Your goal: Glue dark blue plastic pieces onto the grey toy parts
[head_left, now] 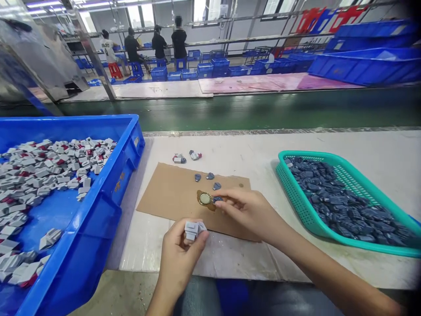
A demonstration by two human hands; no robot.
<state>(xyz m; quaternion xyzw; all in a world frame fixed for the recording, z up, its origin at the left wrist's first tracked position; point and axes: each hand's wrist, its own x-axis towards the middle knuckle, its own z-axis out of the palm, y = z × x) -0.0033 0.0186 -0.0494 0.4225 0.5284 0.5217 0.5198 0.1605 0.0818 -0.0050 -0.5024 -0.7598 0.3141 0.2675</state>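
My left hand (pixel 184 243) grips a light grey plastic part (pixel 192 229) between thumb and fingers, near the table's front edge. To its upper right, my right hand (pixel 243 208) pinches a small dark blue-grey piece (pixel 217 199) above the brown cardboard sheet (pixel 171 193). Beside that piece lies a small round dish (pixel 205 199) with a pale centre, in a brown wet patch on the cardboard. Several more dark pieces (pixel 209 176) rest behind the dish. Beyond the cardboard sit two grey, red and dark assemblies (pixel 195 155).
At the left stands a blue bin (pixel 126 149) of grey and red parts. A green basket (pixel 289 188) of dark pieces is at the right. A green belt (pixel 230 109) runs behind the table (pixel 250 149). Several people stand or sit far back.
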